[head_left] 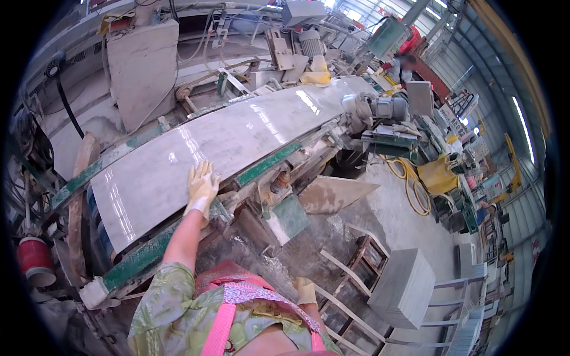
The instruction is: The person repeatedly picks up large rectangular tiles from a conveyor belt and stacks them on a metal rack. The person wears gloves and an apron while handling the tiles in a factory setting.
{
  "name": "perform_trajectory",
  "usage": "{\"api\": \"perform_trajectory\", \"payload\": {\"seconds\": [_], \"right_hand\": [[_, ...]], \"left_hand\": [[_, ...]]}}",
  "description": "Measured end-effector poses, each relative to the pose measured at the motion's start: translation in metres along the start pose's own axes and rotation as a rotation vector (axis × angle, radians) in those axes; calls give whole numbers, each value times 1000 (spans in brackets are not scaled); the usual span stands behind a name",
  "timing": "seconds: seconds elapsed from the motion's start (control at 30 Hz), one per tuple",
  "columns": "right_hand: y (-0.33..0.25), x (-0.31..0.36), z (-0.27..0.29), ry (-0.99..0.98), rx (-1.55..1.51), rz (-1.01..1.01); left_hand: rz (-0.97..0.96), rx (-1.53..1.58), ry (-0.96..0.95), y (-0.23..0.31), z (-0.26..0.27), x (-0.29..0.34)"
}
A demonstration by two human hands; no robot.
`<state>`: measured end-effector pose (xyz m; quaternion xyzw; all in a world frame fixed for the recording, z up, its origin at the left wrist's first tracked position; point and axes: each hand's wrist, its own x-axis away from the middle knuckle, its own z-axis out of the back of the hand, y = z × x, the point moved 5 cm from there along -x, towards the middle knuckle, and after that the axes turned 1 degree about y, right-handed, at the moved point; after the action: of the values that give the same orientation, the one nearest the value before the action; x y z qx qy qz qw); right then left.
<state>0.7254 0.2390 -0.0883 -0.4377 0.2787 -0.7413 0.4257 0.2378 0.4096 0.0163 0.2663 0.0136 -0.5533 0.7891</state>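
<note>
A long, polished pale stone slab (237, 139) lies on a machine bed with green side rails. My left hand (203, 185), in a cream glove, rests on its near edge, palm down with the fingers stretched out; it grips nothing. Lower down, beside my pink apron (231, 273), hangs my right hand (306, 291), also gloved. It is apart from the slab, and its fingers cannot be made out clearly.
A green rail (267, 164) runs along the slab's near side. Motors (389, 108) stand by its far end, where another person (401, 68) is. Stacked grey slabs (404, 288) and a metal rack (362, 267) are at right, beyond a yellow hose (415, 190).
</note>
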Motion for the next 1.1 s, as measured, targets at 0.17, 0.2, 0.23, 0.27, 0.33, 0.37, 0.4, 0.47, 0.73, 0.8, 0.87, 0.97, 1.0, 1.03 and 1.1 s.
{"api": "perform_trajectory", "payload": {"seconds": [0.17,0.2,0.23,0.27,0.33,0.37,0.4,0.47,0.73,0.8,0.87,0.97,1.0,1.03,1.1], "right_hand": [[52,10,24,24,-102,85],[71,11,27,37,-116,42],[88,12,26,44,-130,1],[103,15,27,59,-142,-41],[114,16,28,64,-58,63],[129,10,30,40,36,155],[130,9,29,36,78,185],[125,11,27,53,106,180],[130,-3,18,32,14,119],[110,-7,13,34,-73,78],[100,4,14,27,-177,0],[115,1,15,87,-201,24],[125,-1,16,72,-134,69],[139,-3,19,67,-71,112],[170,-6,16,-11,-128,62]], "left_hand": [[25,-134,-22,-42,52,34],[63,-144,-23,-54,62,42],[105,-159,-21,-68,76,52],[156,-170,-51,-81,87,62],[311,-213,-75,-107,114,85],[407,-242,-71,-122,122,98],[455,-317,3,-149,127,116],[586,-481,40,-188,147,151],[822,-498,134,-241,171,205],[774,-501,208,-259,164,213],[767,-516,237,-263,162,215],[732,-519,266,-255,161,217],[714,-538,282,-251,162,218],[687,-550,297,-243,160,216],[690,-541,279,-227,164,218]]}}
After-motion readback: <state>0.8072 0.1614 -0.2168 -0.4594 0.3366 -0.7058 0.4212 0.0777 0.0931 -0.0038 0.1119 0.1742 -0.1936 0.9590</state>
